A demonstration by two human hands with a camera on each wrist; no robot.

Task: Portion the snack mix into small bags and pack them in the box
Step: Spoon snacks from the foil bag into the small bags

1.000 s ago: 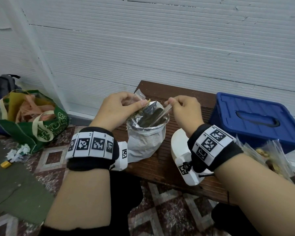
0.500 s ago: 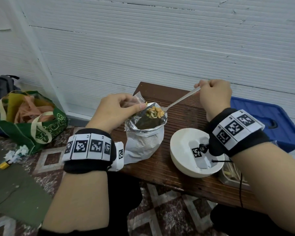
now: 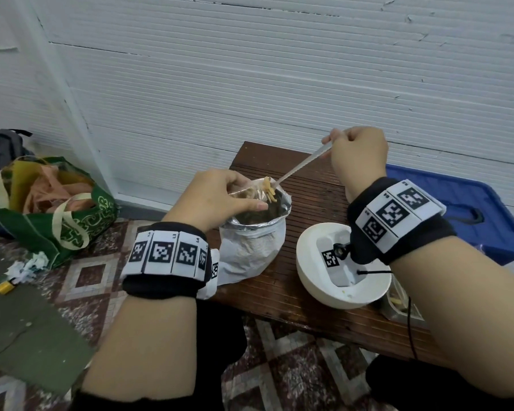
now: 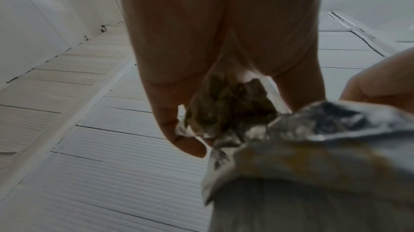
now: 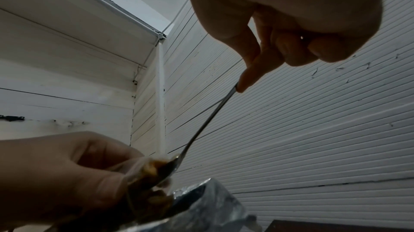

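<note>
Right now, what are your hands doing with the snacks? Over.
Left hand holds small clear bag open over foil pouch. Right hand grips spoon, tipping snack mix into the bag. Blue box lid on. Nothing blocking.

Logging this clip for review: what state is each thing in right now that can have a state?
Foil bag: open, upright on the bench.
Small clear bag: held open over the foil bag, partly filled.
Spoon: tilted down, tipping snack mix into the small bag.
Left hand: pinches the small bag.
Right hand: grips the spoon handle.
Blue box: lid on.
</note>
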